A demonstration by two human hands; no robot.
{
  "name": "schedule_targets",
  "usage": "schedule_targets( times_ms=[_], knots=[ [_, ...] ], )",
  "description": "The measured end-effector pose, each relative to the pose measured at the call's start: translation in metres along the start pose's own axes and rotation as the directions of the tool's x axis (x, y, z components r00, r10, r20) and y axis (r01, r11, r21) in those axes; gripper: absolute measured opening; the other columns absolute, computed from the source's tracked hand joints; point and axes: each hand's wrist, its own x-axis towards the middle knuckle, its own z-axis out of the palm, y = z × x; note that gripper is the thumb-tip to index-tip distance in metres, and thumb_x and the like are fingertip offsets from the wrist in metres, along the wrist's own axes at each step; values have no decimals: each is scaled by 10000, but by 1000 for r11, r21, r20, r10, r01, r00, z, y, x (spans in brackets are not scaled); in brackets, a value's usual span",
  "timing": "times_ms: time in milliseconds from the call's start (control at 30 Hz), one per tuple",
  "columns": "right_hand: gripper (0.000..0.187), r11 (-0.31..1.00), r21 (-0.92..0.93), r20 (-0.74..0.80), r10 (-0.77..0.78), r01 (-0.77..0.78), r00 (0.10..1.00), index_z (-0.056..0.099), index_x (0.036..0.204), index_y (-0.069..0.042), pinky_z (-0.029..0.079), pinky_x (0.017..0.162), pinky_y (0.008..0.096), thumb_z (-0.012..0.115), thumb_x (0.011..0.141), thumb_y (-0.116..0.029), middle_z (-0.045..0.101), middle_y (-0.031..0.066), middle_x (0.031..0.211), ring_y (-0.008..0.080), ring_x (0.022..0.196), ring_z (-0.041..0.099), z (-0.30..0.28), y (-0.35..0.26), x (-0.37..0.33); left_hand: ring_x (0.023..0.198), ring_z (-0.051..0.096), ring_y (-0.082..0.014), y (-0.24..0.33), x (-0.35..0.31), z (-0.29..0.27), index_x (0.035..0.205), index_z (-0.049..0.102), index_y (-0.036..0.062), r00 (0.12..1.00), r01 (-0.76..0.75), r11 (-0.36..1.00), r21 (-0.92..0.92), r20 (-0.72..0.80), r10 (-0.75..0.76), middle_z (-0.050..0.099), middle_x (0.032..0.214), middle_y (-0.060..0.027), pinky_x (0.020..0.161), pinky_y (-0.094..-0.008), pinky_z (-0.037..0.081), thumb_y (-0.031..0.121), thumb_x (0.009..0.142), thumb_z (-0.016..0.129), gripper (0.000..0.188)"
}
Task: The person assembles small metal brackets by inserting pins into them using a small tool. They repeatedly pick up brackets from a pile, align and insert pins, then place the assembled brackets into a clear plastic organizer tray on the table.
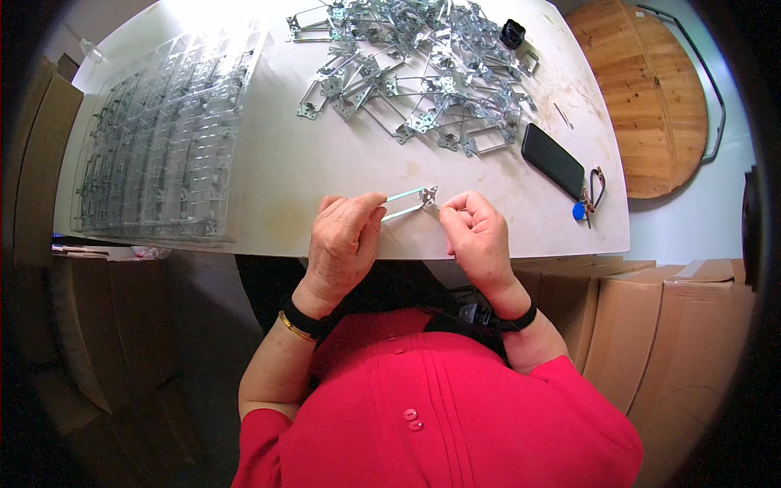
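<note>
Close to the table's front edge, my left hand pinches one end of a metal bracket, a narrow frame of two thin rods with a small punched plate at its right end. My right hand is curled beside that plate, thumb and fingers pressed together. Whether its fingertips touch the bracket or hold some small piece cannot be made out. Farther back lies a loose heap of similar metal brackets, tangled over one another.
Stacked clear plastic trays filled with metal parts stand on the white table at left. A black phone, a blue tag and a small black object lie at right. Cardboard boxes flank the table.
</note>
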Motion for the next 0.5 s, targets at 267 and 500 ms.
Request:
schedule_targets(
  times_ms=[267, 500],
  knots=[
    [99, 1000, -19, 14, -16, 16, 1000, 658, 976, -16, 418, 527, 257, 642, 1046, -84, 625, -35, 655, 32, 573, 542, 2, 2, 0, 676, 611, -248, 0, 0, -1, 1122, 734, 40, 1000, 2, 1000, -10, -2, -2, 652, 783, -74, 756, -373, 496, -11, 937, 764, 194],
    [98, 1000, -19, 32, -24, 25, 999, 672, 980, -17, 417, 536, 258, 663, 1043, -92, 626, -43, 662, 23, 589, 530, 2, 5, 1, 685, 616, -252, 0, 0, 0, 1123, 737, 37, 1000, 9, 1000, -12, -7, -9, 658, 789, -78, 757, -373, 496, -19, 928, 767, 205]
  ],
)
